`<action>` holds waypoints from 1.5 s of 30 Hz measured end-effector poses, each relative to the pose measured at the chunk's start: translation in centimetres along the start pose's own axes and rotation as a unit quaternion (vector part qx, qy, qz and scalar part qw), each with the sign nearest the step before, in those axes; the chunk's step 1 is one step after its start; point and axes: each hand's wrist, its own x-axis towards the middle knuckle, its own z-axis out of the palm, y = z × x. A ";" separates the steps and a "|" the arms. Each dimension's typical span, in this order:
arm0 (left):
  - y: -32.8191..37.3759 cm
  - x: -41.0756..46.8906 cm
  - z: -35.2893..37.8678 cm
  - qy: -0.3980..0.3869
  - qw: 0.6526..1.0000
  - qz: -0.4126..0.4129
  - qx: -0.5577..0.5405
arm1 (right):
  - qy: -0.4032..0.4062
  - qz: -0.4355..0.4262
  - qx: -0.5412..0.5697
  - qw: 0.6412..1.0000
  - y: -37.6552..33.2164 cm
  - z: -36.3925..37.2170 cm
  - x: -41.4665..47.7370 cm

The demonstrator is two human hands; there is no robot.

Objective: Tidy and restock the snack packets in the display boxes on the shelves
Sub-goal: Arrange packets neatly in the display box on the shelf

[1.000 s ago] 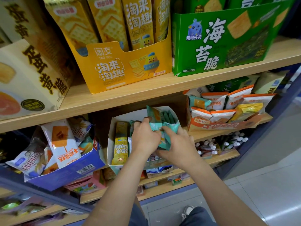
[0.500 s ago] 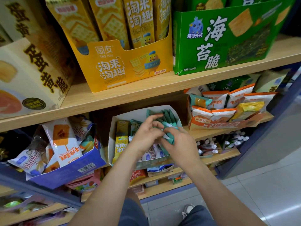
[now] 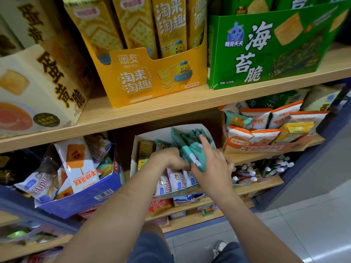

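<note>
A white display box (image 3: 150,133) stands on the middle shelf, holding yellow packets at its left, white-and-blue packets along the front and a row of teal packets (image 3: 188,143) leaning at the right. My left hand (image 3: 167,158) is curled over the lower ends of the teal packets, gripping them. My right hand (image 3: 210,162) lies against the front of the teal row with its index finger stretched up along the packets and its thumb under their lower edge.
A blue box (image 3: 79,198) of orange-and-white packets tilts at the left. An orange box (image 3: 266,148) of packets stands at the right. Yellow (image 3: 152,82) and green (image 3: 266,50) cartons fill the shelf above. Lower shelves hold more snacks; grey floor at right.
The teal packets went from being lifted in both hands to standing in the box's right side. My right hand has opened flat against them; my left hand dropped to their lower ends.
</note>
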 end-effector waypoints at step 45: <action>-5.8 -4.5 -4.0 0.205 0.802 -0.044 -0.560 | -0.181 0.169 0.356 0.901 -6.3 -2.5 -0.3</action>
